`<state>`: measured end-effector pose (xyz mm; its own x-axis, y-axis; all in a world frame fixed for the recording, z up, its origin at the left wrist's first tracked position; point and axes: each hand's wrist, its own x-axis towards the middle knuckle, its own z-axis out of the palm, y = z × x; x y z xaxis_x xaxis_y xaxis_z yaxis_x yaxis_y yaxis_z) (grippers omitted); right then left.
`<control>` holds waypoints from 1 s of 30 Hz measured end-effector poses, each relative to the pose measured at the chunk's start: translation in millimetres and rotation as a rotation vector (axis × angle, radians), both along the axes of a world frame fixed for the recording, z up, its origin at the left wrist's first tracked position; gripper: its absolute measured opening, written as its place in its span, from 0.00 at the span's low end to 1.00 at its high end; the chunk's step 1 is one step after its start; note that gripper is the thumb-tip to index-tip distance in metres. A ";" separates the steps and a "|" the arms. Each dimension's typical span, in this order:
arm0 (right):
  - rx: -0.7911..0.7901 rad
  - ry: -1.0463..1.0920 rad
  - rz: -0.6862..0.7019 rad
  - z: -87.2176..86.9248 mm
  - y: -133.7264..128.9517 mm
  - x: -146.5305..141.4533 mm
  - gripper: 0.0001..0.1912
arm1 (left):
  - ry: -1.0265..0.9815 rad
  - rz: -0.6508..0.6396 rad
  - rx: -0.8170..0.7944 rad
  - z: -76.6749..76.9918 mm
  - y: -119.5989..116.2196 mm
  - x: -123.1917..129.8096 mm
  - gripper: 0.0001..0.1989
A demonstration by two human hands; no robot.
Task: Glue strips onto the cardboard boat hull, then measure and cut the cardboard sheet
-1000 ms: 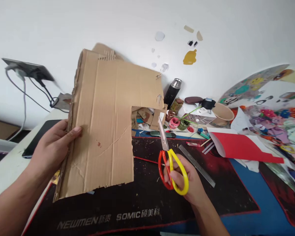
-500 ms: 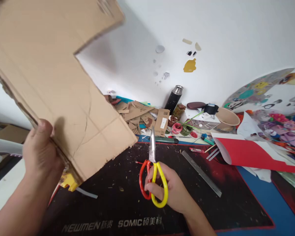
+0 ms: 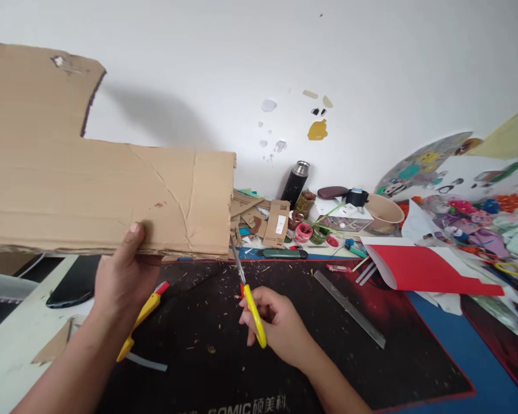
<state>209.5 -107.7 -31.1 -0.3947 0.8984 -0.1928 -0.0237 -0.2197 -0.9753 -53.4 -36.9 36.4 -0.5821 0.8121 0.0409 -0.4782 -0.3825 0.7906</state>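
Over the black mat (image 3: pixel 224 368) we have both hands up. Our right hand (image 3: pixel 280 328) is curled through the handles of one pair of scissors (image 3: pixel 247 290), wrist bent inward, the blades closed and slanting up and left until their tip reaches the lower right corner of the cardboard (image 3: pixel 107 195). Our left hand (image 3: pixel 123 276) pinches that one sheet at its bottom edge, thumb on the near face, fingers hidden behind, forearm rising from the lower left. The sheet hangs above the mat's far left part, long side level, a notch cut from its upper right.

Below the left wrist lies one yellow cutter (image 3: pixel 140 322). Right of the scissors, one ruler (image 3: pixel 349 307) lies slantwise on the mat, and one red sheet (image 3: pixel 427 267) lies beyond it. Farther back by the wall we count one black flask (image 3: pixel 294 184) and one paper bowl (image 3: pixel 384 211).

Half a second ago the cardboard was tilted steeply and raised to the upper left; now it lies flat across and lower. The scissors then stood clear and upright; now they lean against its corner.
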 end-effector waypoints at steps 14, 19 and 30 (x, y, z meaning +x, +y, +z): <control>0.034 0.473 -0.042 22.8 57.6 -21.5 0.34 | -0.025 0.069 0.004 -15.7 4.6 16.9 0.27; 0.041 0.507 -0.134 19.4 76.2 -22.9 0.35 | 0.016 0.032 -0.087 -26.5 4.7 15.6 0.26; -0.011 0.404 0.029 -19.2 85.3 -24.5 0.47 | 0.184 0.052 -0.226 -34.8 -5.2 12.2 0.29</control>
